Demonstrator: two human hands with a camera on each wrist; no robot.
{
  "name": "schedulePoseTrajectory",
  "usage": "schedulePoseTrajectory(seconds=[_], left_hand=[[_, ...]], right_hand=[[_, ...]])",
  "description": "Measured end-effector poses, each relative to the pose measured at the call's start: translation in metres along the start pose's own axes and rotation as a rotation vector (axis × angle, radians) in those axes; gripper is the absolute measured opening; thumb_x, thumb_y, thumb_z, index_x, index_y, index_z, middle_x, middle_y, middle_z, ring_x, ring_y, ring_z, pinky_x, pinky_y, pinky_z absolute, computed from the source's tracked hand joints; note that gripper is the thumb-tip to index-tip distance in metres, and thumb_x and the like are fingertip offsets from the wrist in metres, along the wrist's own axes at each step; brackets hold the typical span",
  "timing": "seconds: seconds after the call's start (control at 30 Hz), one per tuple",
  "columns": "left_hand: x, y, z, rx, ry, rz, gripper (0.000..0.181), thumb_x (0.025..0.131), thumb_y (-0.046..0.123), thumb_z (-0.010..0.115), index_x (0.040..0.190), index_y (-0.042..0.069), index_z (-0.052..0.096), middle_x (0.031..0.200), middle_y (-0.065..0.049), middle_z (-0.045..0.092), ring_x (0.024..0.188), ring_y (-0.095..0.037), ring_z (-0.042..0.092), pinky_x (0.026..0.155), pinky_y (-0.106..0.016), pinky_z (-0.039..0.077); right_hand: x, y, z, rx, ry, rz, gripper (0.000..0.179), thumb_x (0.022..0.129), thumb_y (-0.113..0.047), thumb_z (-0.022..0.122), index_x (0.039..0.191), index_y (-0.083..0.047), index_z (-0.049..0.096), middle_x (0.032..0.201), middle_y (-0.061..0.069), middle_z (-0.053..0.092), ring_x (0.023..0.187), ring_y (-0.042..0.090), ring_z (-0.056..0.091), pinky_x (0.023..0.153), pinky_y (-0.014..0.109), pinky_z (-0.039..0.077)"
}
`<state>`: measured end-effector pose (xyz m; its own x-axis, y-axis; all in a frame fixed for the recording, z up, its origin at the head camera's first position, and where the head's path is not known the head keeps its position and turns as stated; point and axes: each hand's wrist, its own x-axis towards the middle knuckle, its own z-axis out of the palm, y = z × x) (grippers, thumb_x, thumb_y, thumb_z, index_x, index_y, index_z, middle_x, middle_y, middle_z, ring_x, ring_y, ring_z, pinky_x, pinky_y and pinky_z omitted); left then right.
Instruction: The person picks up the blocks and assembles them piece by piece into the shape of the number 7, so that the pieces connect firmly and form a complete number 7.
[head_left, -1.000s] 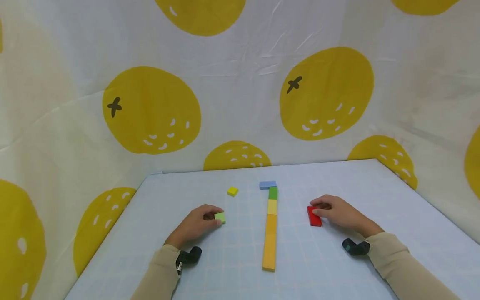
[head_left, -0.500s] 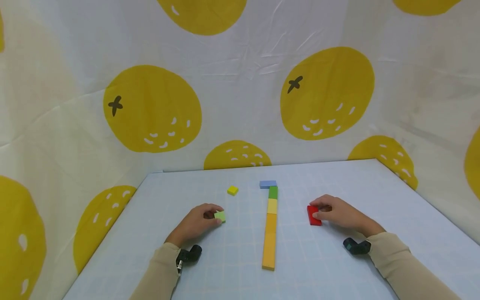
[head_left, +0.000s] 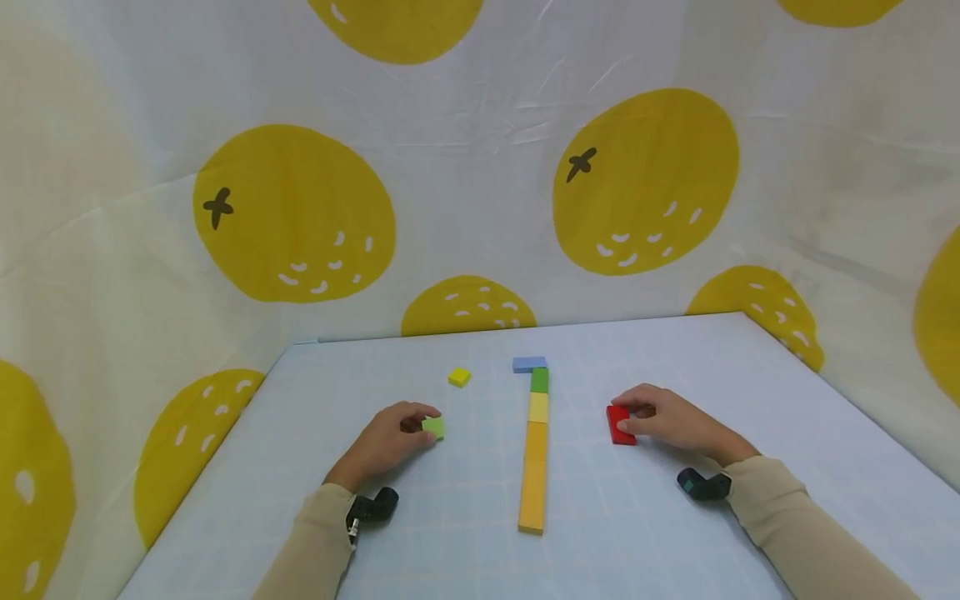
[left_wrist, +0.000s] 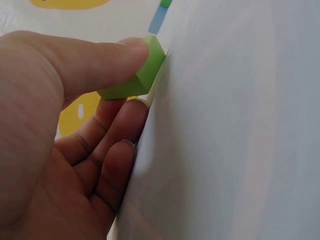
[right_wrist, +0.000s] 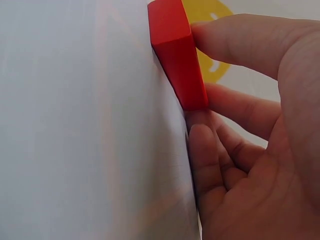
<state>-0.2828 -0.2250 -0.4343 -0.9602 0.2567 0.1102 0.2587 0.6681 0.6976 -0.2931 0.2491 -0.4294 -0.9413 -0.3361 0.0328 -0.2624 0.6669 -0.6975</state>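
Between the thumb and fingers of my left hand (head_left: 384,443) is a small light green block (left_wrist: 125,90), low at the tabletop. My right hand (head_left: 678,427) holds a flat red block (right_wrist: 180,65) by its edges, its fingertips down by the table surface. In the head view a line of blocks runs between the hands: orange (head_left: 533,479) nearest, then pale yellow (head_left: 537,407), then green (head_left: 540,381). A blue block (head_left: 528,364) lies crosswise at the far end of that line, touching or nearly touching the green one.
A loose yellow block (head_left: 459,377) lies left of the line, beyond my left hand. The table (head_left: 450,533) has a pale checked cover. A white curtain (head_left: 480,192) printed with large yellow fruit hangs behind and along the sides.
The head view has shifted slightly. Both hands keep their grip on the same blocks, and the blocks on the table have not moved.
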Motion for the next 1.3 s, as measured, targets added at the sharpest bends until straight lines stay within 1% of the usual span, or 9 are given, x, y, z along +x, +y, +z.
schedulePoseTrajectory(seconds=[0.23, 0.4, 0.47, 0.57, 0.7, 0.87, 1.07, 1.17, 1.3], left_hand=[[0.003, 0.000, 0.000, -0.003, 0.015, -0.023, 0.029, 0.091, 0.022, 0.076, 0.119, 0.028, 0.072, 0.111, 0.006, 0.064, 0.100, -0.014, 0.058, 0.092, -0.043, 0.049], [0.005, 0.002, -0.002, -0.034, 0.005, -0.053, 0.029, 0.091, 0.023, 0.076, 0.119, 0.029, 0.072, 0.116, 0.008, 0.064, 0.104, -0.015, 0.059, 0.095, -0.044, 0.048], [0.005, 0.002, -0.003, -0.054, 0.007, -0.049, 0.029, 0.091, 0.023, 0.075, 0.119, 0.029, 0.072, 0.116, 0.008, 0.065, 0.104, -0.015, 0.059, 0.096, -0.044, 0.047], [0.006, 0.003, -0.003, -0.090, 0.012, -0.012, 0.028, 0.091, 0.022, 0.075, 0.119, 0.025, 0.073, 0.118, 0.006, 0.066, 0.103, -0.017, 0.060, 0.093, -0.043, 0.048], [0.008, 0.005, 0.000, -0.143, -0.004, 0.018, 0.029, 0.091, 0.020, 0.075, 0.120, 0.020, 0.073, 0.117, 0.004, 0.067, 0.100, -0.018, 0.061, 0.084, -0.038, 0.050], [0.012, 0.010, 0.004, -0.180, -0.033, -0.009, 0.031, 0.092, 0.023, 0.074, 0.122, 0.021, 0.072, 0.114, 0.005, 0.067, 0.098, -0.018, 0.061, 0.075, -0.033, 0.051], [0.018, 0.016, 0.007, -0.222, -0.042, -0.051, 0.029, 0.093, 0.024, 0.073, 0.122, 0.025, 0.071, 0.117, 0.006, 0.066, 0.097, -0.017, 0.063, 0.080, -0.034, 0.051], [0.022, 0.018, 0.008, -0.237, -0.036, -0.072, 0.029, 0.094, 0.023, 0.071, 0.123, 0.024, 0.071, 0.113, 0.004, 0.066, 0.093, -0.017, 0.063, 0.080, -0.034, 0.050], [0.029, 0.020, 0.013, -0.260, -0.025, -0.087, 0.030, 0.096, 0.023, 0.068, 0.125, 0.023, 0.070, 0.110, 0.000, 0.064, 0.089, -0.018, 0.063, 0.080, -0.034, 0.051]], right_hand=[[0.000, -0.001, 0.001, 0.009, 0.006, 0.038, 0.051, 0.090, -0.037, 0.075, 0.132, -0.011, 0.061, 0.124, 0.007, 0.058, 0.110, 0.026, 0.052, 0.090, 0.040, 0.052], [0.001, -0.005, -0.002, 0.003, 0.003, 0.041, 0.051, 0.091, -0.038, 0.074, 0.132, -0.011, 0.061, 0.126, 0.007, 0.058, 0.112, 0.027, 0.052, 0.093, 0.044, 0.051], [0.002, -0.006, -0.002, 0.001, 0.004, 0.036, 0.050, 0.091, -0.037, 0.074, 0.132, -0.012, 0.061, 0.126, 0.007, 0.058, 0.112, 0.027, 0.052, 0.093, 0.044, 0.051], [0.003, -0.005, -0.002, -0.002, 0.002, 0.012, 0.049, 0.091, -0.036, 0.073, 0.131, -0.011, 0.061, 0.125, 0.008, 0.059, 0.112, 0.028, 0.052, 0.093, 0.042, 0.050], [0.001, -0.003, 0.000, -0.018, 0.003, 0.002, 0.049, 0.092, -0.037, 0.073, 0.130, -0.010, 0.062, 0.123, 0.007, 0.059, 0.110, 0.026, 0.052, 0.091, 0.039, 0.049], [-0.003, -0.004, -0.001, -0.039, 0.008, 0.011, 0.049, 0.092, -0.038, 0.072, 0.131, -0.010, 0.061, 0.124, 0.006, 0.059, 0.110, 0.025, 0.052, 0.093, 0.042, 0.049], [-0.005, -0.004, -0.002, -0.038, -0.007, 0.020, 0.055, 0.092, -0.041, 0.072, 0.135, -0.011, 0.057, 0.131, 0.009, 0.055, 0.118, 0.030, 0.050, 0.099, 0.049, 0.048], [-0.006, -0.002, 0.000, -0.031, -0.015, 0.029, 0.057, 0.090, -0.042, 0.074, 0.136, -0.014, 0.057, 0.134, 0.009, 0.053, 0.123, 0.031, 0.048, 0.100, 0.049, 0.048], [-0.007, -0.002, 0.002, -0.030, -0.016, 0.043, 0.060, 0.087, -0.041, 0.077, 0.136, -0.015, 0.056, 0.136, 0.009, 0.053, 0.124, 0.031, 0.048, 0.098, 0.047, 0.050]])
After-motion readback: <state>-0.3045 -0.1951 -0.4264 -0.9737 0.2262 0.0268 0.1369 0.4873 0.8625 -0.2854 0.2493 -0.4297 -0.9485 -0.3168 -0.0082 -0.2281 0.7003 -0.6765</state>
